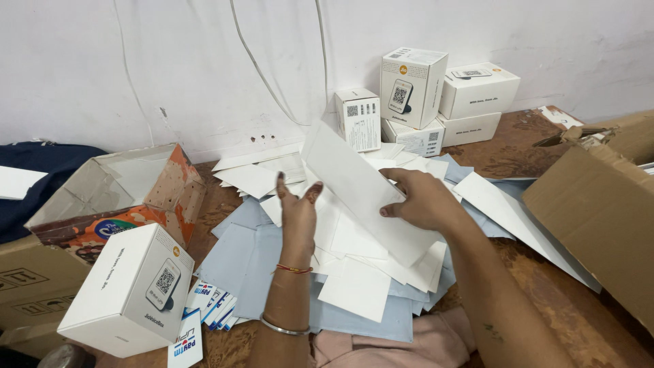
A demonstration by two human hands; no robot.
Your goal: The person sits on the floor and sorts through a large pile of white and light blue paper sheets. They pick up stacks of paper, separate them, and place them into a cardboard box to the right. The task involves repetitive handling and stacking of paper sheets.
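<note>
Centrally, the right hand [424, 201] grips a long white card [361, 191], lifted and tilted over the paper pile [354, 286] on the brown table [558, 286]. Just left, the left hand [298, 208] stands open and empty, fingers up, its fingertips close beside the card. A white box [129, 289] sits near left.

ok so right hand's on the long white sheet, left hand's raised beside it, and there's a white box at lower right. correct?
Not quite. In the head view the white box sits at lower left, not lower right; the right side holds a brown cardboard box. The rest stands: the right hand is on the long white sheet, the left hand raised beside it.
</note>
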